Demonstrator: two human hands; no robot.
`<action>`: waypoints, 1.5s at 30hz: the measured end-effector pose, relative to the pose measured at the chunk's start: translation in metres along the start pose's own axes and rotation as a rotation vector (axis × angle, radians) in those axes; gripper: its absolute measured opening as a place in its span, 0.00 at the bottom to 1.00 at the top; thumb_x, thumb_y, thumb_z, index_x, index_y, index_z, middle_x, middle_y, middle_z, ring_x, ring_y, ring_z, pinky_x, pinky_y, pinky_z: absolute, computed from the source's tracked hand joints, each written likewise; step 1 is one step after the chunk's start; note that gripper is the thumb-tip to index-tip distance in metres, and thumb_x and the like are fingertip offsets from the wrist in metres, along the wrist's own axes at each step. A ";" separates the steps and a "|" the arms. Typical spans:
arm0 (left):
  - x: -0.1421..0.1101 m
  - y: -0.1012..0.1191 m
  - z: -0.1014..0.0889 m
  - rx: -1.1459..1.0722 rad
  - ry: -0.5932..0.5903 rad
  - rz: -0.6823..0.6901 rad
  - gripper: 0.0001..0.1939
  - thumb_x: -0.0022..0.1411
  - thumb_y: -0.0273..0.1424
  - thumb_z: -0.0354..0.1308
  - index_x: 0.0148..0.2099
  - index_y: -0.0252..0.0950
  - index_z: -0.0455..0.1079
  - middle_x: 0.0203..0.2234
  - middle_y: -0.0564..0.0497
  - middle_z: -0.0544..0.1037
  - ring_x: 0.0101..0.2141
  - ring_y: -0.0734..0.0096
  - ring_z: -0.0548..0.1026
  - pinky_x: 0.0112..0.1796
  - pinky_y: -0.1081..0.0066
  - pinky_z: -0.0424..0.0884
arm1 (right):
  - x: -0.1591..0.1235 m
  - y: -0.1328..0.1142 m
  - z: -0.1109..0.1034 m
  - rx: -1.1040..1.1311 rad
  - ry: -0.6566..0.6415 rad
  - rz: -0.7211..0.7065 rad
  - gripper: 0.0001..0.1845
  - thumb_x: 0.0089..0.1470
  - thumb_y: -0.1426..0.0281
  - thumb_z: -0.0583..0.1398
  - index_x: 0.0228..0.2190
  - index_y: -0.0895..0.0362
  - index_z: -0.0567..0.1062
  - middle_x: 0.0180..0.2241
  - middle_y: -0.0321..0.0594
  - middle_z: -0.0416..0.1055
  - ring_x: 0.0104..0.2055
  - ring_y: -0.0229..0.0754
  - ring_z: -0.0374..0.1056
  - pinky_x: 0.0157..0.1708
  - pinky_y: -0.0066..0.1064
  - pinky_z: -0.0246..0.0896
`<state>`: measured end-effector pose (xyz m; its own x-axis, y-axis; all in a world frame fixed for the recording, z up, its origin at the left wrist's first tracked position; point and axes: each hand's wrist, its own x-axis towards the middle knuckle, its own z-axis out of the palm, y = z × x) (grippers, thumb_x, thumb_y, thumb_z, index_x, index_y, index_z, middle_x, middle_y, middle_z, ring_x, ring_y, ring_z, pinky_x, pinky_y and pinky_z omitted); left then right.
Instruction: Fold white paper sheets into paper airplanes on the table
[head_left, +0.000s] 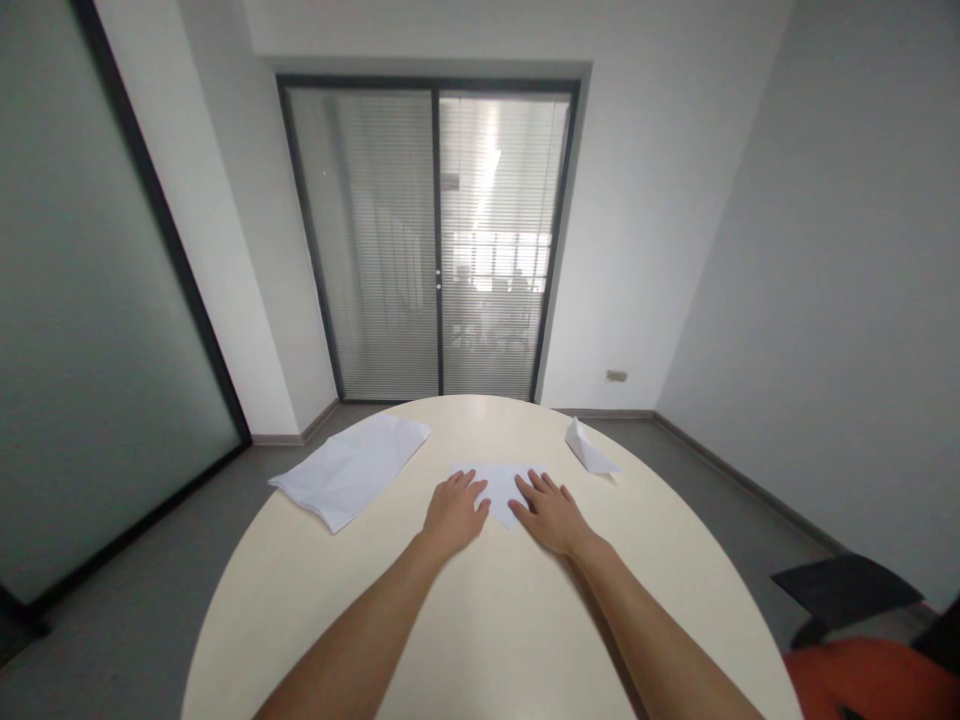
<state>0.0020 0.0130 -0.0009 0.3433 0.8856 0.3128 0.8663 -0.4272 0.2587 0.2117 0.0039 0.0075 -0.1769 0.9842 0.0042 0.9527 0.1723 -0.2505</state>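
Note:
A small white sheet of paper point(500, 490) lies flat on the table between my two hands, its outer parts covered by them. My left hand point(454, 513) rests palm down on the paper's left side, fingers stretched forward and apart. On the right side, my right hand point(553, 511) lies palm down too, with its fingers spread over the paper. Neither hand grips anything. Whether the paper is folded under the hands cannot be seen.
A larger creased white sheet point(360, 465) lies at the table's left. A folded paper piece point(589, 450) stands near the right back edge. The round cream table point(480, 620) fills the foreground. A chair with a red seat point(870, 680) is at the lower right.

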 end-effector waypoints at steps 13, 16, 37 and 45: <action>0.004 -0.008 -0.004 0.016 0.058 -0.122 0.13 0.68 0.32 0.53 0.49 0.40 0.77 0.52 0.46 0.75 0.52 0.59 0.68 0.52 0.61 0.66 | 0.000 0.002 0.001 0.002 -0.002 -0.003 0.36 0.64 0.50 0.47 0.67 0.52 0.56 0.70 0.48 0.43 0.72 0.60 0.37 0.65 0.58 0.34; 0.003 -0.007 -0.004 0.022 0.066 -0.077 0.14 0.68 0.31 0.52 0.49 0.40 0.77 0.48 0.47 0.76 0.49 0.59 0.70 0.50 0.62 0.67 | 0.000 0.002 0.002 0.002 0.001 -0.002 0.35 0.64 0.50 0.47 0.67 0.52 0.56 0.70 0.48 0.44 0.72 0.59 0.37 0.65 0.58 0.34; -0.003 0.004 -0.007 -0.029 0.052 0.016 0.28 0.57 0.50 0.61 0.55 0.39 0.74 0.53 0.44 0.74 0.54 0.51 0.68 0.56 0.56 0.63 | 0.001 0.001 0.003 -0.010 0.010 0.002 0.36 0.64 0.50 0.47 0.67 0.54 0.56 0.70 0.48 0.44 0.71 0.60 0.38 0.65 0.58 0.35; -0.005 0.002 -0.007 -0.038 0.023 0.077 0.32 0.57 0.54 0.59 0.56 0.39 0.73 0.57 0.43 0.71 0.57 0.52 0.66 0.59 0.57 0.60 | -0.002 -0.001 0.000 -0.030 0.053 -0.019 0.35 0.63 0.50 0.49 0.65 0.54 0.59 0.69 0.49 0.48 0.70 0.60 0.42 0.65 0.57 0.38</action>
<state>-0.0004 0.0069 0.0044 0.3993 0.8457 0.3540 0.8234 -0.5006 0.2672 0.2110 0.0021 0.0082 -0.1824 0.9813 0.0606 0.9563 0.1914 -0.2209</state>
